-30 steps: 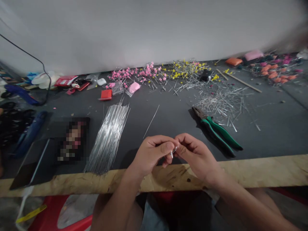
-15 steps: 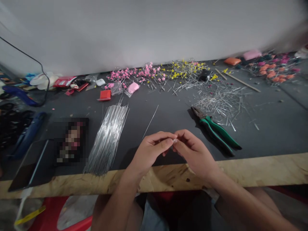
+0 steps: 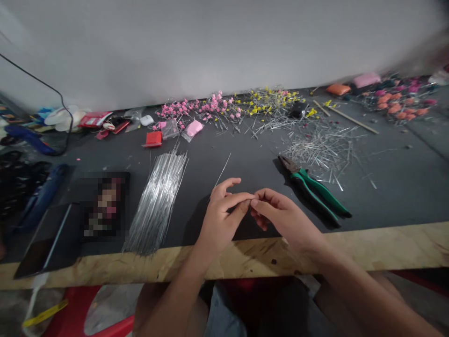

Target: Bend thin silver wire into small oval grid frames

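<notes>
Above the table's front edge, my left hand [image 3: 222,210] and my right hand [image 3: 284,216] meet at the fingertips. Thumb and forefinger of my left hand are pinched together, its other fingers partly raised. The fingers of my right hand are curled in a pinch against them. Whatever lies between the fingertips is too small and covered to make out. Just beyond my left hand, a single thin wire [image 3: 224,166] lies slanted on the table. Pliers with green handles [image 3: 314,189] rest to the right of my right hand. A bundle of silvery wires [image 3: 157,201] lies to the left.
Pink-tipped wires [image 3: 203,107] and yellow-tipped wires [image 3: 270,100] are heaped along the wall. Loose short wires [image 3: 322,147] lie scattered beyond the pliers. At left are a dark tablet [image 3: 33,252], a blurred-out phone [image 3: 105,206] and a red packet [image 3: 152,138].
My left hand's outer fingers have lifted and spread from the pinch. My right hand's lower fingers have shifted slightly. A small shiny bit between the fingertips is now hidden.
</notes>
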A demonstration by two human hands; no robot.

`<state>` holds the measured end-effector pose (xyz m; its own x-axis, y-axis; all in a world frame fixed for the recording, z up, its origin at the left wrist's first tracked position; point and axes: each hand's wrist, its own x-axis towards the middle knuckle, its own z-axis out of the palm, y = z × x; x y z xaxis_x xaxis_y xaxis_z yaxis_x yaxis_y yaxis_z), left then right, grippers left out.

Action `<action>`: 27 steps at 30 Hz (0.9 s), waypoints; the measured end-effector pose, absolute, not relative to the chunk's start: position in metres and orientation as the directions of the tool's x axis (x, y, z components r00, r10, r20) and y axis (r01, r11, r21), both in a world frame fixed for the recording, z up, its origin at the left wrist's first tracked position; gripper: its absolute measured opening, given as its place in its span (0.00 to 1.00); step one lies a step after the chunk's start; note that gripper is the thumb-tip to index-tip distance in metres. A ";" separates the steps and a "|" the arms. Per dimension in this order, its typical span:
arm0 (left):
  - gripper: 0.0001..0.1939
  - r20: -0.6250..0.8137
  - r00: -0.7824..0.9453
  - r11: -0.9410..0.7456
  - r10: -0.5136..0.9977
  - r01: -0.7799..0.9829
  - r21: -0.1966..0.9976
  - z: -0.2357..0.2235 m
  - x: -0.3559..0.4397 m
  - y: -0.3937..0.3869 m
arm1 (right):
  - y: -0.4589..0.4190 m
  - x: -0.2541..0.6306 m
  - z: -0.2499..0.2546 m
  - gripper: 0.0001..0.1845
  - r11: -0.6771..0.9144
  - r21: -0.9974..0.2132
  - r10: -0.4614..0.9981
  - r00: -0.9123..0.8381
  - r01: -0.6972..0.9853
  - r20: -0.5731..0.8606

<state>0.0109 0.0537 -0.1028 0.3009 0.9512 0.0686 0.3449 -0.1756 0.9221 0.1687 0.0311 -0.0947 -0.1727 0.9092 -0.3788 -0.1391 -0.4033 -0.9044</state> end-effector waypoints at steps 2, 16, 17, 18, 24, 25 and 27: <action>0.10 0.090 0.305 -0.199 0.948 0.349 0.916 -0.103 0.011 0.054 | 0.032 0.170 -0.094 0.12 -0.416 -0.897 0.901 -0.198 -0.146 -0.386; 0.08 0.044 0.256 -0.108 0.966 0.242 0.964 -0.101 0.017 0.054 | 0.032 0.171 -0.103 0.10 -0.277 -0.961 0.953 -0.131 -0.006 -0.274; 0.08 0.021 0.237 -0.078 0.971 0.236 0.969 -0.100 0.017 0.054 | 0.032 0.171 -0.102 0.07 -0.275 -0.960 0.951 -0.130 0.055 -0.280; 0.08 -0.006 0.217 -0.043 0.976 0.222 0.974 -0.100 0.017 0.054 | 0.031 0.172 -0.102 0.05 -0.273 -0.956 0.948 -0.137 0.109 -0.286; 0.08 -0.149 0.211 0.159 0.966 -0.034 0.987 -0.102 0.019 0.055 | 0.031 0.169 -0.101 0.14 -0.228 -0.958 0.943 -0.207 0.172 -0.262; 0.07 -0.155 0.221 0.179 0.963 -0.093 0.979 -0.104 0.020 0.055 | 0.031 0.168 -0.102 0.15 -0.238 -0.958 0.941 -0.204 0.160 -0.268; 0.07 -0.151 0.220 0.194 0.964 -0.187 0.963 -0.107 0.023 0.054 | 0.031 0.166 -0.103 0.16 -0.255 -0.958 0.940 -0.200 0.128 -0.277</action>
<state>0.0228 0.0537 -0.1073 0.2202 0.9637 -0.1513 -0.1868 0.1939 0.9631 0.1658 0.0307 -0.1029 -0.2004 0.9398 -0.2767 0.1278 -0.2549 -0.9585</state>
